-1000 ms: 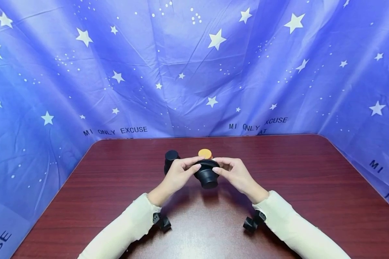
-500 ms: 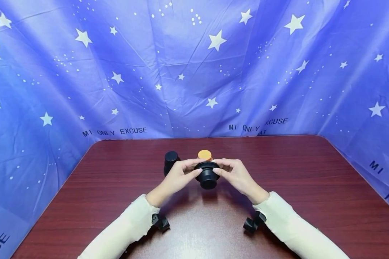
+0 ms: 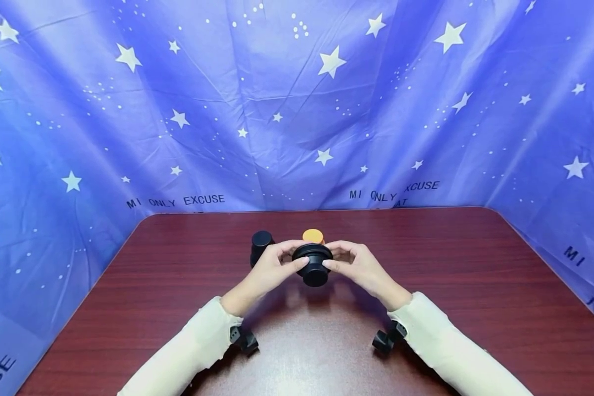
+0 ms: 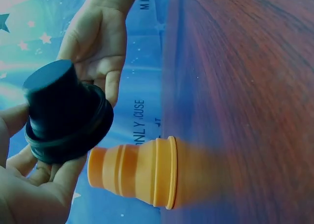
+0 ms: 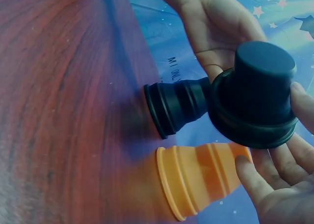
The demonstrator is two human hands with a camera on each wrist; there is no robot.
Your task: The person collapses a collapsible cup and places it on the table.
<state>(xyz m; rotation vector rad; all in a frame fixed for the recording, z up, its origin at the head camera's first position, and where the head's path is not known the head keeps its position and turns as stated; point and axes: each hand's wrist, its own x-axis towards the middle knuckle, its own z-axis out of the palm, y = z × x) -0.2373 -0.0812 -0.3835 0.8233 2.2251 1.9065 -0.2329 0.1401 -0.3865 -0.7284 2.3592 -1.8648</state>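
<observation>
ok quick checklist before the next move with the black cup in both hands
1. Left hand grips the held black cup: ok, thumb and fingers on it.
2. Right hand grips it too: ok.
3. Held black cup raised off the table: ok.
4. Orange cup and other black cup standing wide end down: ok.
5. Right fingers clear of the orange cup: cannot tell, they overlap in the right wrist view.
6. Held black cup's inside: cannot tell, hidden.

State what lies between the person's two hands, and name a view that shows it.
A black stepped cup lies between the left hand and right hand, held by both; the head view shows it, with an orange cup beyond.
</observation>
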